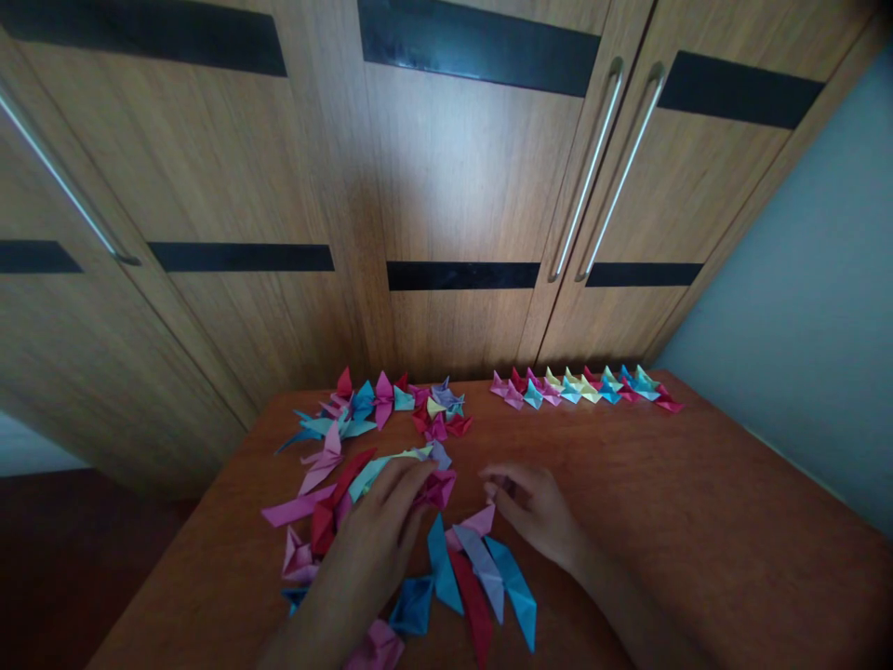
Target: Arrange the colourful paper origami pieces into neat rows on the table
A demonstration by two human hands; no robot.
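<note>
Many folded paper pieces lie on the brown table. My left hand is closed around the edge of a magenta folded piece, among the pieces at the left. To the right, my right hand hovers by the tip of a pink piece, its fingers curled; whether anything is between them is too small to tell. Between my forearms lie a lavender strip, a red strip, a light blue strip and a dark blue piece.
Two rows of small paper boats line the table's back right edge. Paper cranes and stars are clustered at the back left. Behind the table stands a wooden wardrobe with metal handles; a pale wall is at the right.
</note>
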